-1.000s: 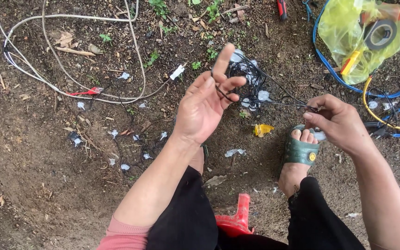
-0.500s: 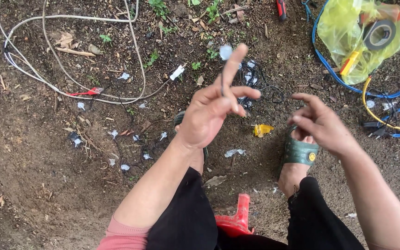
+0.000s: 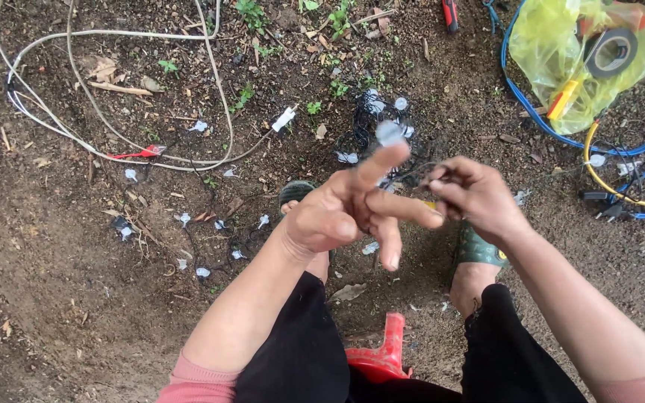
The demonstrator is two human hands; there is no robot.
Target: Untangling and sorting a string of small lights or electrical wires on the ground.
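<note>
Since the earlier frame my hands have drawn together, and my left hand (image 3: 341, 213) now sits just beside my right hand (image 3: 472, 195); my left hand is mostly open, index finger raised, two fingers extended toward the right hand, holding nothing I can confirm; my right hand is curled shut, pinching a thin black wire (image 3: 412, 173); the wire runs to a tangle of small bulbs (image 3: 382, 123) on the soil beyond my fingers; a white cable (image 3: 76, 97) loops at far left; a yellow bag (image 3: 576, 60) lies at upper right.
</note>
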